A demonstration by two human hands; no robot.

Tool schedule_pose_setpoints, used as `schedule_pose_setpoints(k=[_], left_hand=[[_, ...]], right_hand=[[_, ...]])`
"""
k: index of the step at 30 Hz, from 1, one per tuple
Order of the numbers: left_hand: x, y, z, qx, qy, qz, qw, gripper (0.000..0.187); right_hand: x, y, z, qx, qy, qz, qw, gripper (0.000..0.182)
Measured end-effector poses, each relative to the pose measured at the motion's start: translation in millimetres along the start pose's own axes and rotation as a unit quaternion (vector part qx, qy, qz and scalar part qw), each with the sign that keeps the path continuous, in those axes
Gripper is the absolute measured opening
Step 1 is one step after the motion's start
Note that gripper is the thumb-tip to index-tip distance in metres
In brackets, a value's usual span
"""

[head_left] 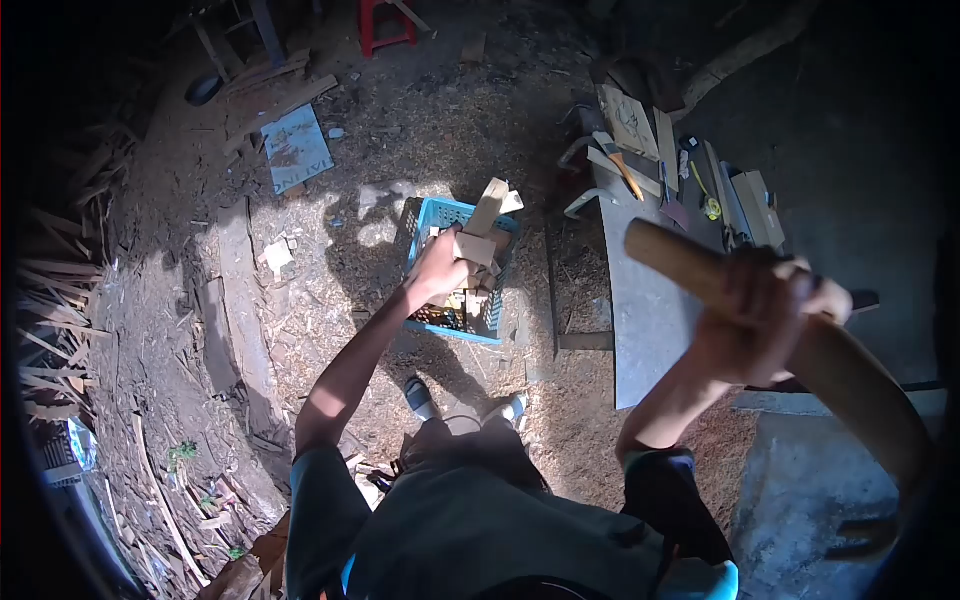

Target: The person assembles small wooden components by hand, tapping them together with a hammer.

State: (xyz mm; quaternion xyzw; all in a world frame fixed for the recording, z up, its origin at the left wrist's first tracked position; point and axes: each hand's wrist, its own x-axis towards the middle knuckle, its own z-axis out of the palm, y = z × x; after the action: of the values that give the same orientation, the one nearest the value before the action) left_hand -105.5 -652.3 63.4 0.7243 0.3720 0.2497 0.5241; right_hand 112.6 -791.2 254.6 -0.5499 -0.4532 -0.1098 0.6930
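Observation:
My left hand (pixel 438 270) is closed around a small wooden block (pixel 474 248) over a blue plastic basket (pixel 466 340). Beyond the block, a longer strip of wood (pixel 487 206) sticks up past the basket's far rim. More wood pieces lie inside the basket. On the right, my right hand (pixel 765 315) is raised close to the camera, wrapped around the wooden handle of a hammer (pixel 675 262). Its thick handle curves down to the right, and its dark forked head shows dimly near the lower right edge.
A grey-topped table (pixel 655 330) stands at right, bearing a paintbrush (pixel 626 172), a yellow tape measure (pixel 711 208) and wooden boards (pixel 628 122). Wood scraps (pixel 60 300) pile up at left. A printed sheet (pixel 297 148) and a red stool (pixel 385 28) are farther off.

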Motion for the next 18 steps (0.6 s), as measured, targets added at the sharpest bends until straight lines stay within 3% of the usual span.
schedule_pose_setpoints(k=[1, 2, 3, 4, 6, 7, 8, 9, 12, 13, 14, 15, 16, 18], left_hand=[[4, 7, -4, -0.031, 0.002, 0.028, 0.999, 0.043], [12, -4, -2, -0.084, 0.053, 0.105, 0.989, 0.046], [3, 45, -27, -0.176, 0.017, 0.103, 0.979, 0.048], [-17, 76, -49, -0.223, -0.025, 0.007, 0.974, 0.048], [-11, 71, -81, -0.118, 0.060, 0.073, 0.988, 0.049], [-8, 31, -74, 0.020, 0.151, 0.193, 0.969, 0.049], [-10, 9, -72, -0.022, 0.182, 0.167, 0.969, 0.049], [-21, -19, -61, -0.220, 0.165, 0.027, 0.961, 0.049], [-42, -60, -45, -0.198, 0.083, -0.059, 0.975, 0.047], [-48, -72, -41, -0.198, 0.070, -0.084, 0.974, 0.047], [-49, -85, -38, -0.196, 0.057, -0.102, 0.973, 0.047], [-51, -93, -33, -0.195, 0.043, -0.116, 0.973, 0.047], [-51, -96, -29, -0.253, 0.047, -0.004, 0.966, 0.046], [-51, -81, -32, -0.185, 0.046, -0.034, 0.981, 0.046]], right_hand=[[-60, 46, 13, -0.084, -0.137, 0.174, 0.972, 0.021], [-128, 89, 21, -0.148, -0.305, 0.348, 0.874, 0.022], [-188, 117, 15, -0.197, -0.435, 0.482, 0.734, 0.023], [-250, 154, -4, -0.218, -0.503, 0.513, 0.661, 0.021], [-360, 180, -60, -0.180, -0.518, 0.599, 0.584, 0.019], [-391, 183, -71, -0.139, -0.482, 0.667, 0.552, 0.018], [-409, 178, -85, -0.101, -0.438, 0.728, 0.518, 0.017], [-413, 168, -91, -0.065, -0.400, 0.768, 0.496, 0.016], [-362, 158, -61, -0.001, -0.404, 0.749, 0.526, 0.015], [-325, 148, -37, -0.122, -0.475, 0.676, 0.550, 0.016], [-295, 142, -30, -0.082, -0.477, 0.606, 0.632, 0.017], [-255, 119, -11, -0.132, -0.479, 0.550, 0.671, 0.023], [-238, 118, -7, -0.093, -0.463, 0.544, 0.693, 0.023], [-178, 82, 3, 0.036, -0.425, 0.490, 0.760, 0.015]])
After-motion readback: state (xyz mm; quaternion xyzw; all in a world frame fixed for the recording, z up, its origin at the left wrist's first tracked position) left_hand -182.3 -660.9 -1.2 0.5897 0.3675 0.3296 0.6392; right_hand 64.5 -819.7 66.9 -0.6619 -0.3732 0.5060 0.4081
